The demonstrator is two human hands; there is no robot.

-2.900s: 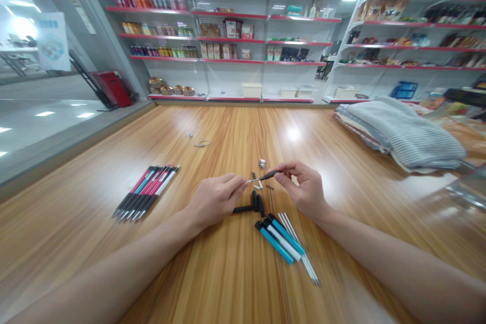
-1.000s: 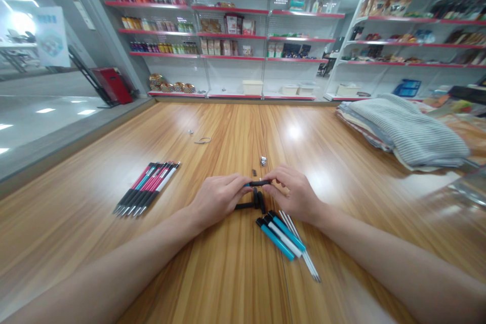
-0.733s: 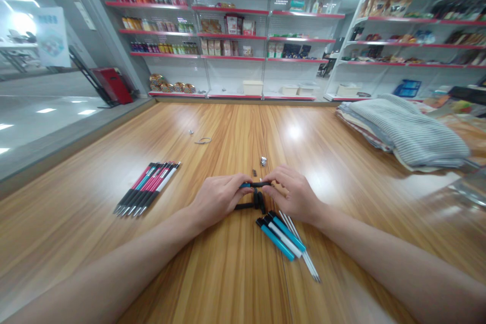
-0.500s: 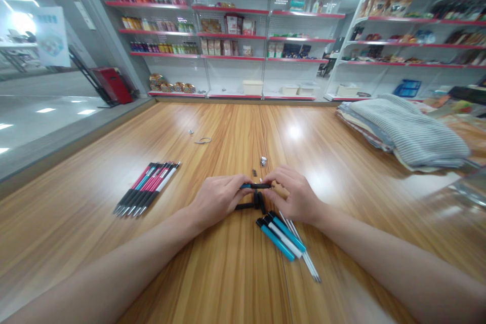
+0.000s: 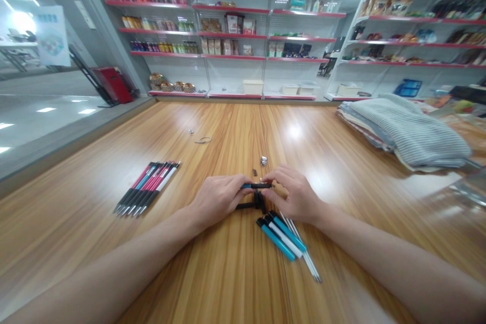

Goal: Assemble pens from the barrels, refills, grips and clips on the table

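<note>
Between my two hands lies a blue pen barrel with a black grip, held level just above the table. My left hand is closed round its blue end. The fingers of my right hand pinch the black grip near its tip. Under them rest loose black grips, partly hidden by my fingers. Nearer me are blue and white pen barrels with black ends, beside several thin white refills. Small silver tips and tiny dark pieces sit just beyond my hands.
To the left, several whole pens lie in a row on the wooden table. A thin grey loop is farther back. Folded cloths are stacked at the right. Shelves of goods stand behind the table.
</note>
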